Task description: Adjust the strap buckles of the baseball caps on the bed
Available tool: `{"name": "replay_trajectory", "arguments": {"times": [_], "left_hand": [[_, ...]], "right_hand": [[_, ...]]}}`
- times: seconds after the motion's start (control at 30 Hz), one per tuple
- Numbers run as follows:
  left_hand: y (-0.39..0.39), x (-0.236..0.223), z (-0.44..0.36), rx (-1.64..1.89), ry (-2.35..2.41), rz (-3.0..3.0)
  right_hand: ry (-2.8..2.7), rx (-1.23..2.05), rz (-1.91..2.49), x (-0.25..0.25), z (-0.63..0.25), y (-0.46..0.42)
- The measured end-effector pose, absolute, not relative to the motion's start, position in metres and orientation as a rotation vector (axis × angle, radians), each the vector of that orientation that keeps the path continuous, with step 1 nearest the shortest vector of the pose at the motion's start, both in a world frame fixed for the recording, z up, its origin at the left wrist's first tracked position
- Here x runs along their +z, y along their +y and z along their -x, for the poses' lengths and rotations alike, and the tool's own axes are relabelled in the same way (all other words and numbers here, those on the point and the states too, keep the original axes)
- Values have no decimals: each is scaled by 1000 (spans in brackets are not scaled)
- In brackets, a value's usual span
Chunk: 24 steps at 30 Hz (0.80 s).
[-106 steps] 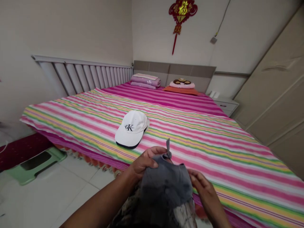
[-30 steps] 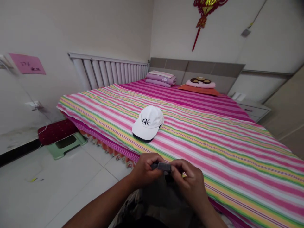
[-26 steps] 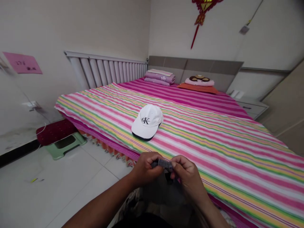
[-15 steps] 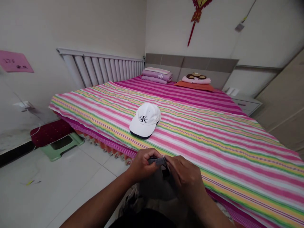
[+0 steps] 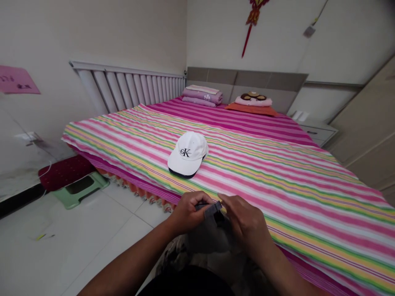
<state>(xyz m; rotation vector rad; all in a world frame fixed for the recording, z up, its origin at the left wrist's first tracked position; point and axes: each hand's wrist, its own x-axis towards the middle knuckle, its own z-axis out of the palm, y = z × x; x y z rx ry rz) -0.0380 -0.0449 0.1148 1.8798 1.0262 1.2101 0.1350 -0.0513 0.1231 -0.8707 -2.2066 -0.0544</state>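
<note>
My left hand (image 5: 190, 211) is closed on the narrow strap at the edge of a grey cap (image 5: 206, 238), pinching it between thumb and fingers. The strap's end sticks out towards the right. Beside it, my right hand (image 5: 247, 220) holds the cap's other side, its index fingertip raised just apart from the strap end. The right thumb is hidden. Between the hands a dark opening shows in the cap, which hangs low in front of my body. A white cap (image 5: 191, 150) with black lettering lies on the bed beyond my hands, brim towards me.
A striped sheet (image 5: 293, 181) covers the bed, with folded purple bedding (image 5: 202, 96) and an orange pillow (image 5: 251, 109) by the headboard (image 5: 262, 82). A white radiator (image 5: 129, 86) lines the left wall. On the floor at left is a green stool (image 5: 72, 197).
My right fingertips have moved slightly off the strap, whose end now tilts up to the right. My left hand keeps its pinch. The white cap lies unmoved.
</note>
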Motion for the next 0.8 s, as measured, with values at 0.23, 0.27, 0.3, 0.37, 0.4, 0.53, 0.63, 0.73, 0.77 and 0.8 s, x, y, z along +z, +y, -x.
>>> {"name": "replay_trajectory", "arguments": {"times": [0.23, 0.27, 0.3, 0.37, 0.4, 0.53, 0.63, 0.73, 0.77, 0.8], "left_hand": [[-44, 117, 44, 1204, 1037, -1925], [-44, 118, 44, 1199, 1043, -1927], [-44, 118, 44, 1191, 1047, -1919], [-43, 118, 44, 1168, 1048, -1888], [-43, 118, 45, 1155, 1043, -1880], [-44, 114, 45, 1140, 1013, -1903], [-45, 110, 44, 1160, 897, -1953], [-46, 109, 44, 1180, 841, -1965], [-45, 109, 44, 1178, 850, -1951], [-45, 109, 44, 1169, 861, -1936]], "right_hand": [[-2352, -193, 891, 112, -133, -54], [-2370, -206, 907, 112, -133, -53], [-2382, -231, 914, 111, -132, -53], [-2380, -335, 886, 111, -132, -53], [-2369, -401, 859, 111, -131, -53], [-2284, -418, 813, 111, -128, -54], [-2009, 211, 1026, 111, -124, -55], [-1582, 967, 1173, 109, -118, -54], [-1496, 1077, 1168, 109, -118, -54], [-1466, 1097, 1150, 109, -117, -54]]}}
